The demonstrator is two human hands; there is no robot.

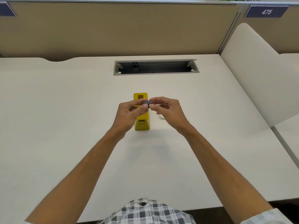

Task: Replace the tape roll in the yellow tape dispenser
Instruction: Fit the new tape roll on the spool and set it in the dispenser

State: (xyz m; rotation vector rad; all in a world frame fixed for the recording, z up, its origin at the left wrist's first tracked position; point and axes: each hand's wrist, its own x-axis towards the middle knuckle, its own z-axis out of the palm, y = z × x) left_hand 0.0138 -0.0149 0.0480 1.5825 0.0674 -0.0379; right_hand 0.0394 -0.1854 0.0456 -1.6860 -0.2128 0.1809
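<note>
counter: off-white matt laminate counter [64, 110], smooth | dispenser: yellow smooth plastic tape dispenser [142, 125], slight sheen | in my fingers [146, 106]: small dark-grey matt plastic spool [147, 102] | my shirt: checked woven cloth shirt [145, 210]

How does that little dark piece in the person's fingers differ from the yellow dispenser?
The dark piece is grey and small; the yellow dispenser is bright yellow and far larger. The piece is held above the desk between the left hand and right hand; the dispenser rests on the desk. Both sit at the desk's middle.
</note>
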